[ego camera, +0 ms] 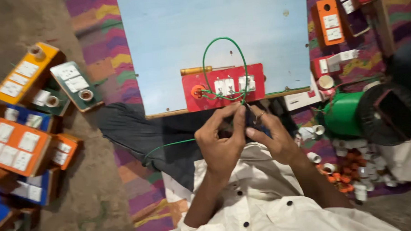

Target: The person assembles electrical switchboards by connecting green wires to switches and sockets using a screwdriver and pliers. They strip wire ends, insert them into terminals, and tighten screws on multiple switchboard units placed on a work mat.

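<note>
Work surface: one pale blue board (175,34) resting on a striped woven mat (103,46) over bare earth floor. At the board's near edge lies one red switch panel (222,86), carrying three white switches and one looped green wire (223,42). Beside it, one orange-handled screwdriver (197,70). Left hand (220,137) and right hand (272,136) meet together, pinching the wire's end.

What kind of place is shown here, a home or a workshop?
Probably a small floor-level workshop for assembling electrical switch boards. A red switch board with looped green wire lies on a pale blue work board, and finished coloured boards are piled on the ground.
</note>
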